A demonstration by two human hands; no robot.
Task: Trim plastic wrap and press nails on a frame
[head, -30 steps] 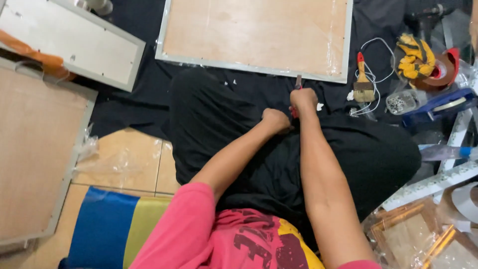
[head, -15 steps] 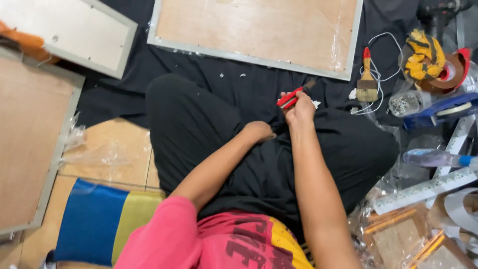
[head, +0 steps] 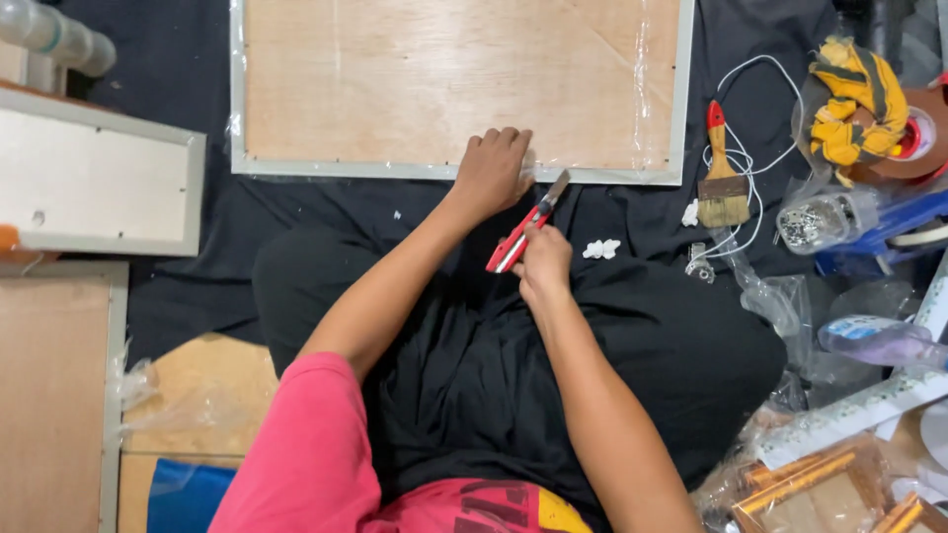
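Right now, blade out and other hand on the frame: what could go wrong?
1. The red utility knife in the right hand points toward the left hand pressing the wooden frame panel; a slip could cut the fingers.
2. The knife sits just above the person's black-clad lap; dropping it risks a leg cut.

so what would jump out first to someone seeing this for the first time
The big plywood panel in a pale frame fills the top centre, lying on black cloth, with the left hand pressed on its lower edge. Just below, the right hand holds a red utility knife, blade pointing toward that edge. To the right, a red-handled paintbrush lies beside a white cable and a clutter of tape rolls and plastic wrap.
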